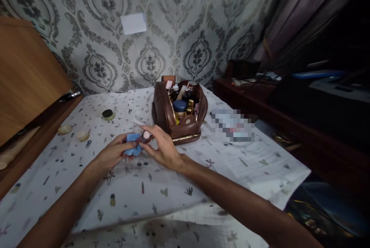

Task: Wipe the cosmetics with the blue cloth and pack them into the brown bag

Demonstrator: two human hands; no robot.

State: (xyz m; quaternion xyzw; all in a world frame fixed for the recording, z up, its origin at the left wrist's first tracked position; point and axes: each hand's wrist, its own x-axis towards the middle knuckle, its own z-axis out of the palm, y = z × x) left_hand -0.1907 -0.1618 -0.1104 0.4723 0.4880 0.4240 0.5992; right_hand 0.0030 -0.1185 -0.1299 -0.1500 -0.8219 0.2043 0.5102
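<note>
My left hand [114, 153] is closed round a crumpled blue cloth [133, 144] above the patterned bedsheet [150, 186]. My right hand [162, 146] pinches a small dark bottle with a pale pink cap [145, 136] and holds it against the cloth. Both hands meet just in front of an open brown leather toiletry bag [163, 115], which stands upright and is packed with several bottles and a blue-lidded jar [179, 105].
On the sheet to the left lie a dark round jar lid [108, 114] and two pale round objects [82, 135]. A wooden headboard [26, 74] rises at left. A dark wooden side table [289, 121] with cables stands at right. Patterned wallpaper carries a white note [133, 23].
</note>
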